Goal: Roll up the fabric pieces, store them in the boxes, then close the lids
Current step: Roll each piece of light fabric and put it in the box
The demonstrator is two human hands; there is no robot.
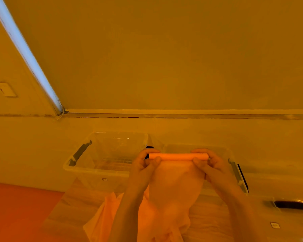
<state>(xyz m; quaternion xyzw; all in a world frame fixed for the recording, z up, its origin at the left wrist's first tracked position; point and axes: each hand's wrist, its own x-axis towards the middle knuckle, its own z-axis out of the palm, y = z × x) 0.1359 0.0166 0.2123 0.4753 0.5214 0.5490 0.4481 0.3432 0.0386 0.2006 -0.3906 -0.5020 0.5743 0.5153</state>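
**Both hands roll a fabric piece in front of two clear boxes**

The whole scene is washed in orange light. The wall fills the upper half of the view, far behind the left box, which serves here as the landmark. A pale blue strip runs diagonally down the wall, ending above and to the left of that box. The left box is clear plastic, open-topped, with a dark handle on its left rim. Immediately to its right stands the right box, also clear, largely hidden by the hands. An orange mat lies below and left of the left box. A clear lid with a dark handle rests well to the right and nearer the camera.

The fabric piece hangs just right of the left box, its upper edge wound into a tight roll held level, the loose rest draping down. The left hand pinches the roll's left end; the right hand pinches its right end, fingers curled over the top, thumbs beneath.
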